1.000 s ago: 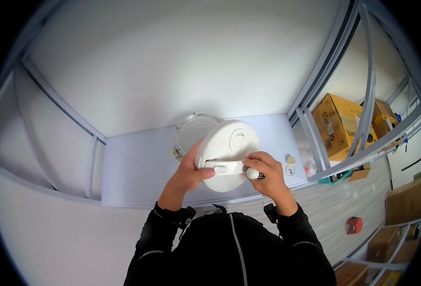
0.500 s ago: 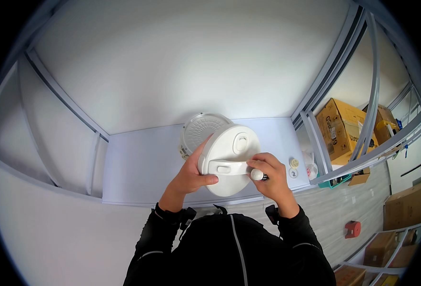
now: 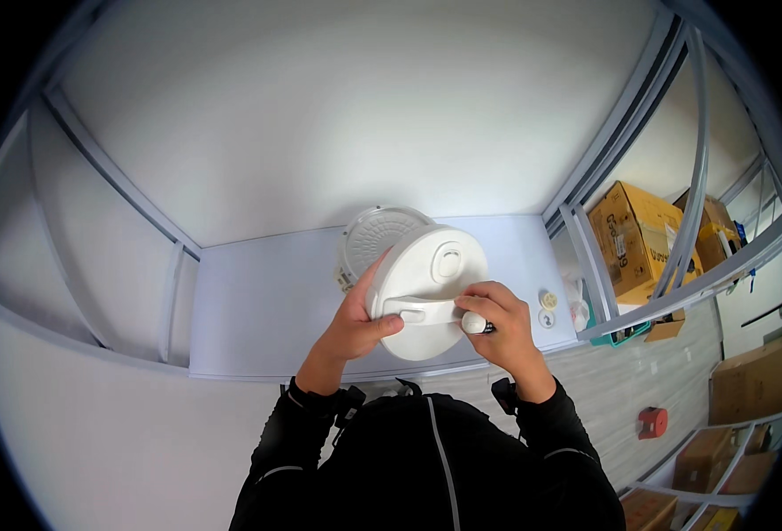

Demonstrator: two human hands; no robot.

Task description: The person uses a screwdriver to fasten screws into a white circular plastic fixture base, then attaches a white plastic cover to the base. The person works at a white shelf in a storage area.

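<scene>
Bright, even light; bent fisheye edges

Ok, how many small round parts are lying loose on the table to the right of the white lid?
2. One small round part lies near the table's right edge, beyond the right hand; the second sits just below it in the picture. Others may be hidden behind the white lid or the hands.

lid (image 3: 431,274): white plastic, smooth, showing a slight sheen
bench (image 3: 258,310): pale, matt, smooth
boxes (image 3: 634,234): brown cardboard, dull
sleeves (image 3: 550,434): black cloth, matt
frame (image 3: 586,177): grey painted metal
</scene>
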